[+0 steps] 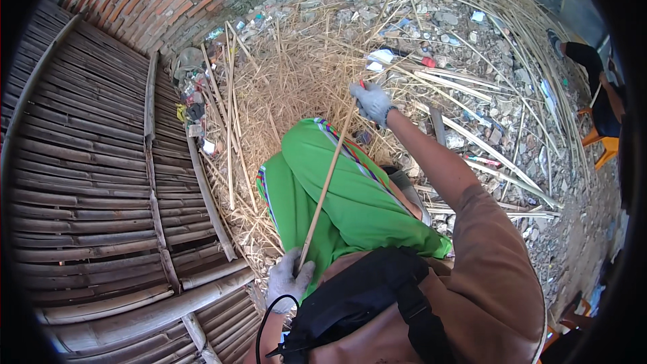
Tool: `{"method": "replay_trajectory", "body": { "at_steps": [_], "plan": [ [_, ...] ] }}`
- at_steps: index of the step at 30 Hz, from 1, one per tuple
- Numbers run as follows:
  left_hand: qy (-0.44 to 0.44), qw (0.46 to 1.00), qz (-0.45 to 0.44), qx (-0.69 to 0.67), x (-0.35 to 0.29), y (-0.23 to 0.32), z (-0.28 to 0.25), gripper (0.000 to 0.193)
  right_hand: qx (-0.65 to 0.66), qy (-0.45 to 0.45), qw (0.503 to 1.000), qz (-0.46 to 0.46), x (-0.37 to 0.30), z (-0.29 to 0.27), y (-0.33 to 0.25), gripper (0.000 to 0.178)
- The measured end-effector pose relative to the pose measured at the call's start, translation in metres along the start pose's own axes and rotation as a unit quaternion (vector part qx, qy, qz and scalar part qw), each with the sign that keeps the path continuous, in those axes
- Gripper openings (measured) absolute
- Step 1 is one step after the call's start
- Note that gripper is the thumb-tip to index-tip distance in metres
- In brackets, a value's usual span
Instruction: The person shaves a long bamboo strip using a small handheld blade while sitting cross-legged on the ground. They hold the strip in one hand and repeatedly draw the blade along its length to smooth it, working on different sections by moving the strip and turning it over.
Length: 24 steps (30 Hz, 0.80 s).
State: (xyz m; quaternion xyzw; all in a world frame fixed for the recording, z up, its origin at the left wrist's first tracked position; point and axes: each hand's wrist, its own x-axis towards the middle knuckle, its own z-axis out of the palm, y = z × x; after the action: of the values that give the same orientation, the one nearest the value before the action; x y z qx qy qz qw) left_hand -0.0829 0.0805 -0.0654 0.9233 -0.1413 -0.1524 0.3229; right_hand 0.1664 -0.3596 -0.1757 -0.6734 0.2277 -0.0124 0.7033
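A long, thin bamboo stick [328,178] slants across my lap over green trousers with striped side bands. My left hand [286,280], in a grey-white glove, is closed round its lower end near my waist. My right hand [372,103], gloved too, is closed at the stick's far upper end, out past my knees. A small red thing [362,84] pokes out of the right fist; the rest of it is hidden by the fingers, so its kind cannot be told. Pale shavings and straw [296,74] lie thick on the ground beyond my knees.
A bamboo slat platform [87,202] fills the left side, below a brick wall [148,0]. Split bamboo strips [485,141] and rubble lie to the right. Another person [596,74] sits at the far right by an orange chair [608,149].
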Motion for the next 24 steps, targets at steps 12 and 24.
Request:
{"method": "replay_trajectory", "body": {
  "at_steps": [12,24],
  "plan": [
    [0.067,0.985,0.077,0.142,0.009,0.003,0.009,0.028,0.032,0.039,0.999,-0.02,-0.037,-0.006,-0.026,0.045],
    [-0.074,0.897,-0.029,-0.436,0.061,0.085,-0.026,0.035,0.094,-0.161,0.976,-0.113,-0.159,0.047,-0.126,0.036]
  ]
}}
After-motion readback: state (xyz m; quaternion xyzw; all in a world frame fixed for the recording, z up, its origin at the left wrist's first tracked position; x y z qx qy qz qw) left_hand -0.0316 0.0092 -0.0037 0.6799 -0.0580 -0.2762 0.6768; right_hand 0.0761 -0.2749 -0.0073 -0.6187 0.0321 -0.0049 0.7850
